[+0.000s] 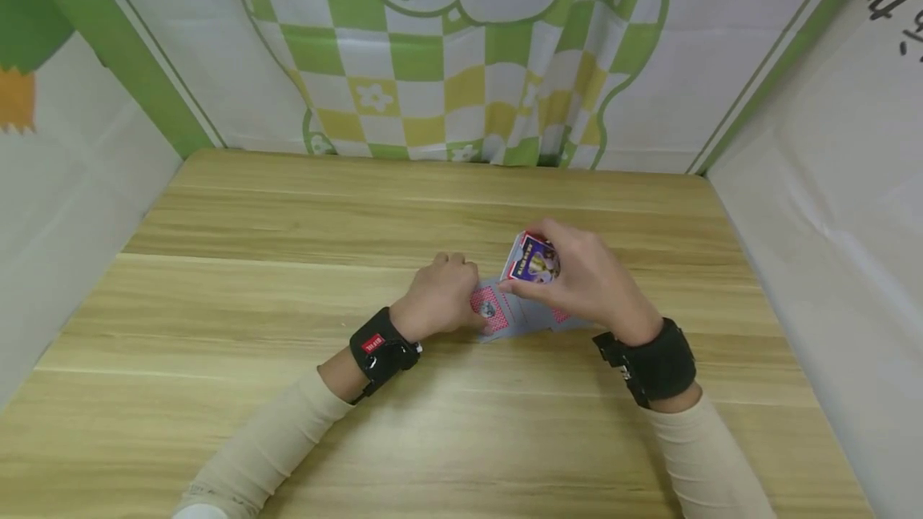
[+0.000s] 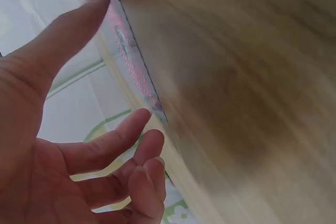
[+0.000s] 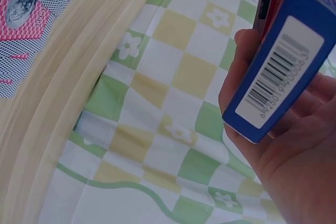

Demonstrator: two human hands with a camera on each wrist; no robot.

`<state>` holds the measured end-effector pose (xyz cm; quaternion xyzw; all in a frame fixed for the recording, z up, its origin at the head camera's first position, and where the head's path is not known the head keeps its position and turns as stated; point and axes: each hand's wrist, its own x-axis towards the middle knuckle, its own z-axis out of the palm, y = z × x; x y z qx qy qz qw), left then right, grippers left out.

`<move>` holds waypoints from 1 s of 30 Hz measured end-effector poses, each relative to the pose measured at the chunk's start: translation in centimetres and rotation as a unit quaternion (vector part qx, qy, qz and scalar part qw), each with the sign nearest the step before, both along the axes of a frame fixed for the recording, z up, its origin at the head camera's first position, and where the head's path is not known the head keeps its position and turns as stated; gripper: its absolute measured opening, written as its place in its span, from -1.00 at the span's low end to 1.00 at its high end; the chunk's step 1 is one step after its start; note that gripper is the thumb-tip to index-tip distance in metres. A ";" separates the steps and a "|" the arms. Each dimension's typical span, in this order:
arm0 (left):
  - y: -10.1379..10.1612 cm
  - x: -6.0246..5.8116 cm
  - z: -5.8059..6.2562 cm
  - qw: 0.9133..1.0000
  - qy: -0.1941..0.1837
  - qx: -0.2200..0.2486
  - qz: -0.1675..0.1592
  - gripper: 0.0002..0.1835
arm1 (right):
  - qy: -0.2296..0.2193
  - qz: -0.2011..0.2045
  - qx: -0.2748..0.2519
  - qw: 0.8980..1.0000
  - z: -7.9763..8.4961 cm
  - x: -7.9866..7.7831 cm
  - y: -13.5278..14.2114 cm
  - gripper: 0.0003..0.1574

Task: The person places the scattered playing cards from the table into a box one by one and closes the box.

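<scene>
Playing cards (image 1: 493, 309) lie face down in an overlapping spread on the wooden table, their backs grey mesh with a pink-red centre patch. My left hand (image 1: 441, 295) is at the left end of the spread. In the left wrist view its thumb and index finger hold the end card (image 2: 128, 51) by opposite corners, the other fingers loosely curled. Above the right part of the spread, my right hand (image 1: 587, 275) grips a card box (image 1: 535, 260) between thumb and fingers. The box has a dark picture face and a blue end with a barcode (image 3: 278, 72).
Bare wood table (image 1: 288, 215) surrounds the cards. A green, white and yellow checkered curtain (image 1: 433, 86) hangs at the back edge. White walls (image 1: 808, 207) stand on both sides. A black band (image 1: 385, 351) is on each wrist.
</scene>
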<state>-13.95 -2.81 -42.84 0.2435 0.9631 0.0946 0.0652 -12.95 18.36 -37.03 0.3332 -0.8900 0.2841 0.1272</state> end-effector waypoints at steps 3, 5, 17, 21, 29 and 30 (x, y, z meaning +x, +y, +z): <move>-0.1 -0.1 0.1 1.000 -0.002 -0.003 0.004 -0.32 | 0.000 0.001 0.004 1.000 0.0 0.0 -0.1 -0.16; -0.1 -0.1 0.1 1.000 -0.004 -0.006 0.006 -0.29 | -0.002 0.003 0.006 1.000 0.1 0.0 -0.1 -0.17; -0.3 -0.2 -0.1 0.999 -0.026 -0.010 0.019 -0.20 | -0.009 0.004 0.017 1.000 -0.2 0.1 -0.2 -0.18; -0.3 -0.3 -0.2 0.998 -0.053 0.012 0.018 -0.25 | -0.014 0.001 0.022 1.000 -0.2 0.1 -0.3 -0.18; -0.4 -0.2 -0.1 0.995 -0.084 0.046 0.010 -0.30 | -0.016 -0.001 0.031 0.999 -0.2 0.1 -0.4 -0.16; -0.3 -0.1 -0.1 0.995 -0.080 0.050 0.011 -0.27 | -0.016 -0.001 0.031 0.999 -0.2 0.1 -0.4 -0.16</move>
